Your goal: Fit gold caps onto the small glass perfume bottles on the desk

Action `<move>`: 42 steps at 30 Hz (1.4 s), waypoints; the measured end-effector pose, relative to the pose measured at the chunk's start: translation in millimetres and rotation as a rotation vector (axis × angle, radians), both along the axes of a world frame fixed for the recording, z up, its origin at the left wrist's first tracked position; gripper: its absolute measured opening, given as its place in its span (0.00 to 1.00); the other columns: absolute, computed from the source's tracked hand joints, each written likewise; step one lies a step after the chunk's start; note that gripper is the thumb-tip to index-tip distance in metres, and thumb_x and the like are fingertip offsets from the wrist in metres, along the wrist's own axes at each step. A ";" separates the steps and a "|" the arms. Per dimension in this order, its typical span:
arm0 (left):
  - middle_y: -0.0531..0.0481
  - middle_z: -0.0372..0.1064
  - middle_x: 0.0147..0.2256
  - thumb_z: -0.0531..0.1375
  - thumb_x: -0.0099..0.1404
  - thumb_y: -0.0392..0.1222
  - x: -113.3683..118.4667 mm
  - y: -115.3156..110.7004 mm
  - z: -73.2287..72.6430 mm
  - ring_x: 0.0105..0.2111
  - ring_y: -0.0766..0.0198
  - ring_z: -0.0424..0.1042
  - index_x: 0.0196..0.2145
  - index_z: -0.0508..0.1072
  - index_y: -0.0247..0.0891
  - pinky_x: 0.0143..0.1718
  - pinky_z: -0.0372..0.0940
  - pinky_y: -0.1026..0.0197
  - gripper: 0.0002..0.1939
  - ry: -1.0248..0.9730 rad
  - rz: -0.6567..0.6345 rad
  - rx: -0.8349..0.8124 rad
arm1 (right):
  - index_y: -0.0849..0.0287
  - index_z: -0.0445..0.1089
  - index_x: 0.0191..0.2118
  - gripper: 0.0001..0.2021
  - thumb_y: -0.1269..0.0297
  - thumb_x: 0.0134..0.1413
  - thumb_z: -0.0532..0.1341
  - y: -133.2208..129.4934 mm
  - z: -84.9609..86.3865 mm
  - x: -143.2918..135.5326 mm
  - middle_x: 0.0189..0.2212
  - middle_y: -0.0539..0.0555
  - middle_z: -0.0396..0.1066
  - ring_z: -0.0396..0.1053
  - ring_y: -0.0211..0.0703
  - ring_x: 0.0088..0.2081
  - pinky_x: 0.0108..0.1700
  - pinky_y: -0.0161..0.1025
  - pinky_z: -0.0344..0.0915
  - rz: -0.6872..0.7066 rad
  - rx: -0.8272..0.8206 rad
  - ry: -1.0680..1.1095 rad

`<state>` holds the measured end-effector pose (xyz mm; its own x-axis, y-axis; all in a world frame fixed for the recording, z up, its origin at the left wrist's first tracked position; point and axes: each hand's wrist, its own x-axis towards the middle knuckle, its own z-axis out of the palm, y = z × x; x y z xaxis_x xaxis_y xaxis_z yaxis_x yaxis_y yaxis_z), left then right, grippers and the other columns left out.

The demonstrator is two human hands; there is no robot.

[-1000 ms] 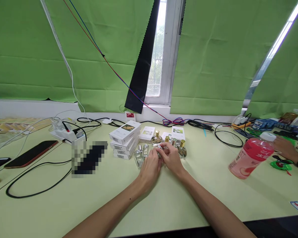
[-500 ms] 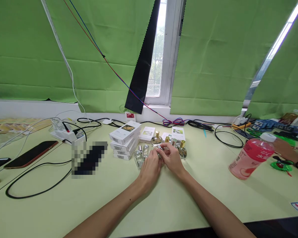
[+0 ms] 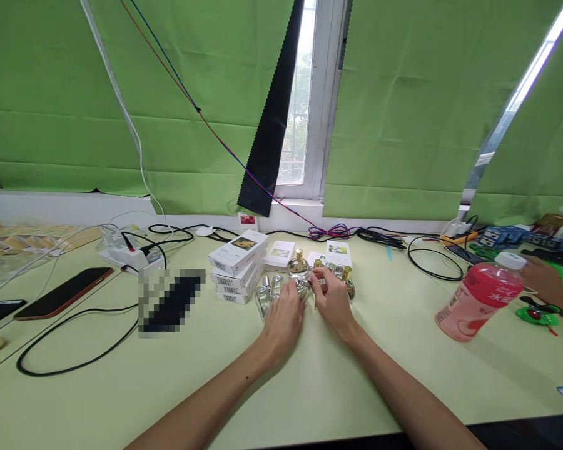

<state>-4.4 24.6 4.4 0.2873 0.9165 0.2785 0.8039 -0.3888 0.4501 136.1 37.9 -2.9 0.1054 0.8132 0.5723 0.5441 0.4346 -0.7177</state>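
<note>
My left hand is closed around a small clear glass perfume bottle, its lower part hidden by the fingers. Just to the right, the fingertips of my right hand are pinched together beside that bottle's top; something small and pale shows there, too small to name. A round perfume bottle with a gold cap stands behind my hands. Two slim clear bottles are left of my left hand. More gold-capped bottles stand behind my right hand, partly covered by it.
A stack of white boxes stands to the left, with flat white boxes behind the bottles. A pink drink bottle is at right. Phones, a power strip and cables lie left. Another person's hand shows far right.
My right hand has moved slightly right and its fingertips have come away from the top of the bottle in my left hand. The left hand stays nearly in place.
</note>
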 end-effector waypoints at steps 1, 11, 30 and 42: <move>0.37 0.66 0.50 0.50 0.68 0.32 -0.4 0.3 0.1 0.54 0.49 0.67 0.56 0.58 0.35 0.49 0.63 0.52 0.20 0.005 0.005 0.000 | 0.58 0.69 0.43 0.11 0.60 0.65 0.53 0.9 -1.3 0.0 0.37 0.56 0.76 0.71 0.41 0.26 0.32 0.38 0.66 -0.016 0.011 -0.032; 0.35 0.66 0.49 0.49 0.68 0.32 -0.2 -0.9 6.9 0.52 0.47 0.68 0.56 0.58 0.34 0.46 0.64 0.53 0.19 0.073 0.029 -0.017 | 0.62 0.68 0.51 0.16 0.75 0.60 0.51 3.0 -6.6 0.0 0.41 0.60 0.77 0.76 0.50 0.42 0.45 0.43 0.69 -0.001 -0.027 -0.244; 0.34 0.70 0.45 0.49 0.68 0.34 1.8 -3.7 15.1 0.41 0.47 0.75 0.55 0.57 0.31 0.34 0.63 0.55 0.18 0.138 0.084 -0.030 | 0.66 0.51 0.66 0.36 0.84 0.48 0.50 7.3 -16.3 -7.1 0.49 0.67 0.72 0.71 0.53 0.48 0.47 0.45 0.68 0.172 -0.165 -0.395; 0.36 0.72 0.43 0.51 0.72 0.42 3.0 -5.0 18.7 0.46 0.48 0.74 0.49 0.64 0.30 0.40 0.64 0.55 0.14 0.204 0.087 -0.080 | 0.65 0.59 0.55 0.26 0.84 0.49 0.49 8.9 -13.8 -12.9 0.41 0.61 0.73 0.71 0.47 0.38 0.37 0.37 0.62 0.083 -0.227 -0.478</move>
<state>-1.5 19.6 23.1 0.2491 0.9570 0.1484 0.9103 -0.2837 0.3013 123.3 46.8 -16.8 -0.1943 0.9167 0.3492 0.8038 0.3528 -0.4790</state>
